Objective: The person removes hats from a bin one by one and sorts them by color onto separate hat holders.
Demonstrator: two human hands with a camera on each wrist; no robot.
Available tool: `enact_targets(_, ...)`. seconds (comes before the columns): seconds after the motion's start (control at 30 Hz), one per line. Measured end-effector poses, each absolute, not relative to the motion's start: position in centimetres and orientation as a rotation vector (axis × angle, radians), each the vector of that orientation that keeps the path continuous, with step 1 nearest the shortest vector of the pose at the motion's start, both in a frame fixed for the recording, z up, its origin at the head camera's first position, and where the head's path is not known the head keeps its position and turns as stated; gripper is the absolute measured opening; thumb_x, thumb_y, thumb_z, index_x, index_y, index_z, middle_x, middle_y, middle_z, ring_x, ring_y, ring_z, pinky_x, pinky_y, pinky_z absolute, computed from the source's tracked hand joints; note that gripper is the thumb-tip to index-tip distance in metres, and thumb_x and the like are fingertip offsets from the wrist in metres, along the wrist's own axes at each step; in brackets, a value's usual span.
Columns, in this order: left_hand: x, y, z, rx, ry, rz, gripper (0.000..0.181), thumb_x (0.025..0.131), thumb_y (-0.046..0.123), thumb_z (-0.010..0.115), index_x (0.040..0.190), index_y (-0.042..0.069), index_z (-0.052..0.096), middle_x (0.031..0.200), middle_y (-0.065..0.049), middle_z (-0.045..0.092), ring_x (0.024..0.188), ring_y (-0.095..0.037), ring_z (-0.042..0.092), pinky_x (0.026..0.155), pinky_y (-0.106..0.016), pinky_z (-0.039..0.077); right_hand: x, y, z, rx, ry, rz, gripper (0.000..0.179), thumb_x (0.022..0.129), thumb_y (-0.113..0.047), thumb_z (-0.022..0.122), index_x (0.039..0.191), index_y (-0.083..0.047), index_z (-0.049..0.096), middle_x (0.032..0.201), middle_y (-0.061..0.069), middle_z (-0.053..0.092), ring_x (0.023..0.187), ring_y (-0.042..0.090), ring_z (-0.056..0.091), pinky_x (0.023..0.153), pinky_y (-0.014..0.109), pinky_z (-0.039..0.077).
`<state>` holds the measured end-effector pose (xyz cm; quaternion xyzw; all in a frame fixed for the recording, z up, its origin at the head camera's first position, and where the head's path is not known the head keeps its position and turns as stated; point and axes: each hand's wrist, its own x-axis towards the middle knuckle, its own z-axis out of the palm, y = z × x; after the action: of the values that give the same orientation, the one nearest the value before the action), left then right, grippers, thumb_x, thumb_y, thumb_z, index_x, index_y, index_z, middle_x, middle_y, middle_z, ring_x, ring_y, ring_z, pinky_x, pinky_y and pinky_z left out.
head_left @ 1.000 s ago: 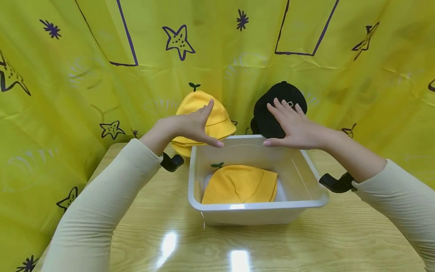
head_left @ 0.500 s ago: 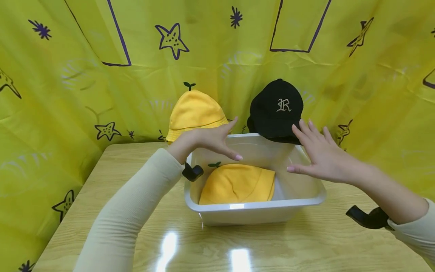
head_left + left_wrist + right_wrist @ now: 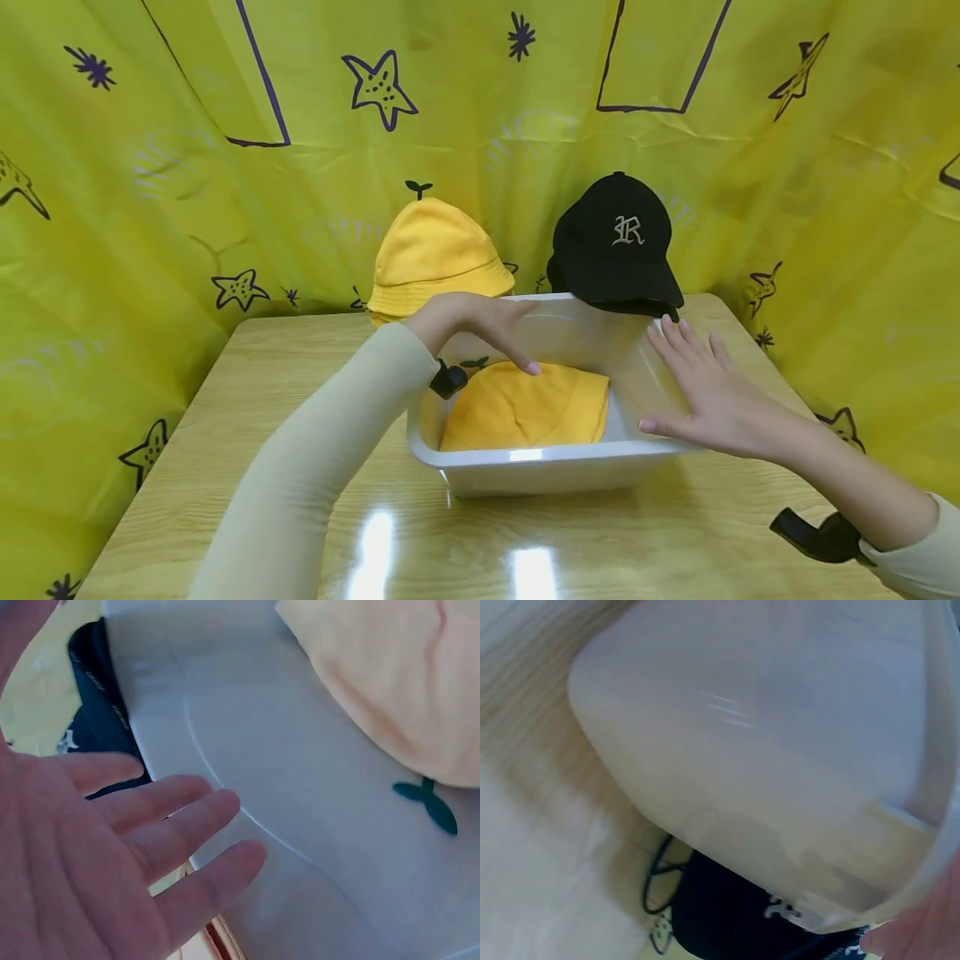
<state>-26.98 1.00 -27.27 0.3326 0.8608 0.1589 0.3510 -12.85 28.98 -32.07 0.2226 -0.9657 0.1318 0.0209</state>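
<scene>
My left hand (image 3: 487, 321) hovers over the back left part of a white plastic bin (image 3: 555, 479), thumb apart from the fingers and nothing in its grasp. Its palm and extended fingers (image 3: 202, 892) show in the left wrist view. Over the bin's right wall is my right hand (image 3: 708, 396), fingers spread and holding nothing; whether it touches the rim I cannot tell. Inside the bin lies a yellow bucket hat (image 3: 528, 408) on its side, with a green sprout (image 3: 427, 799) on its crown.
Behind the bin's left corner stands another yellow bucket hat (image 3: 435, 250) with a sprout. A black baseball cap (image 3: 615, 242) with an embroidered R is at the back right, its brim by the rim. A yellow patterned curtain (image 3: 300, 200) surrounds the wooden table (image 3: 285, 367).
Both hands have come down and nearer from in front of the two back hats, while also shifting right. More of the black cap shows. The hats and bin keep their places; the view shifted slightly.
</scene>
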Motion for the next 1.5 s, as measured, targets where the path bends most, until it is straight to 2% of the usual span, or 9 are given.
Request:
enact_targets(0.17,-27.5,2.1,-27.3,0.741,2.257,0.338,0.099,0.076,0.052,0.072,0.151,0.012,0.020,0.154,-0.005,0.024,0.135,-0.020,0.032,0.107,-0.040,0.036,-12.6,28.9,-33.3,0.713,-2.968,0.448,0.101,0.083,-0.048,0.065,0.150,0.002,0.009,0.155,0.026,0.003,0.143,0.043,0.000,0.114,0.054,-0.004)
enact_targets(0.3,-27.6,2.2,-27.2,0.664,2.325,0.322,0.077,0.078,0.050,0.072,0.133,0.006,0.044,0.130,-0.006,0.047,0.117,-0.020,0.048,0.092,-0.038,0.048,-12.7,28.9,-33.7,0.724,-2.960,0.471,0.099,0.084,-0.045,0.064,0.150,0.001,0.006,0.156,0.024,-0.001,0.144,0.039,-0.004,0.116,0.045,-0.007)
enact_targets(0.5,-27.3,1.6,-28.1,0.514,2.276,0.333,0.063,0.076,0.048,0.074,0.117,0.007,0.048,0.116,-0.009,0.055,0.117,-0.027,0.051,0.095,-0.037,0.046,-12.7,29.0,-33.7,0.717,-2.969,0.459,0.099,0.085,-0.045,0.063,0.150,0.001,0.004,0.156,0.023,-0.003,0.144,0.038,-0.006,0.116,0.038,-0.010)
enact_targets(0.73,-27.6,0.2,-30.8,0.157,2.185,0.557,0.090,0.070,0.039,0.082,0.142,0.007,0.039,0.134,-0.013,0.054,0.126,-0.025,0.048,0.104,-0.033,0.038,-12.6,29.2,-34.1,0.716,-2.945,0.455,0.098,0.086,-0.044,0.063,0.150,0.003,0.006,0.156,0.025,-0.001,0.144,0.033,-0.010,0.115,0.034,-0.013)
enact_targets(0.87,-28.0,-0.6,-32.7,0.040,2.249,0.527,0.076,0.069,0.041,0.083,0.128,0.002,0.055,0.130,-0.009,0.057,0.123,-0.023,0.047,0.101,-0.033,0.041,-12.8,29.2,-34.2,0.727,-2.930,0.459,0.097,0.086,-0.043,0.063,0.149,0.004,0.007,0.156,0.024,-0.001,0.144,0.029,-0.011,0.114,0.032,-0.013)
enact_targets(0.97,-27.2,-0.9,-33.4,0.079,2.360,0.381,0.077,0.071,0.046,0.079,0.128,0.001,0.054,0.138,-0.012,0.048,0.126,-0.025,0.042,0.102,-0.035,0.040,-12.7,29.1,-34.3,0.731,-2.913,0.452,0.096,0.085,-0.041,0.064,0.149,0.006,0.010,0.156,0.024,0.001,0.145,0.029,-0.009,0.114,0.030,-0.012)
enact_targets(1.13,-25.3,-1.3,-33.8,0.105,2.484,0.263,0.094,0.075,0.043,0.077,0.143,-0.002,0.031,0.151,-0.018,0.026,0.135,-0.029,0.031,0.106,-0.035,0.037,-12.6,28.8,-34.5,0.733,-2.886,0.445,0.095,0.085,-0.040,0.065,0.149,0.006,0.011,0.155,0.025,0.003,0.145,0.030,-0.007,0.115,0.031,-0.010)
enact_targets(1.33,-26.6,-1.3,-34.4,0.226,2.433,0.128,0.078,0.079,0.040,0.075,0.137,-0.001,0.044,0.146,-0.017,0.035,0.132,-0.028,0.035,0.107,-0.034,0.035,-12.5,28.8,-34.6,0.734,-2.882,0.446,0.095,0.085,-0.039,0.065,0.148,0.006,0.010,0.155,0.025,0.003,0.145,0.028,-0.008,0.114,0.027,-0.012)
enact_targets(1.5,-27.3,-0.8,-34.4,0.294,2.442,0.093,0.056,0.079,0.034,0.076,0.121,0.001,0.060,0.138,-0.015,0.044,0.125,-0.026,0.042,0.106,-0.033,0.036,-12.6,29.2,-34.6,0.740,-2.877,0.416,0.096,0.086,-0.039,0.064,0.146,0.011,0.009,0.154,0.028,0.002,0.145,0.026,-0.011,0.113,0.024,-0.013)
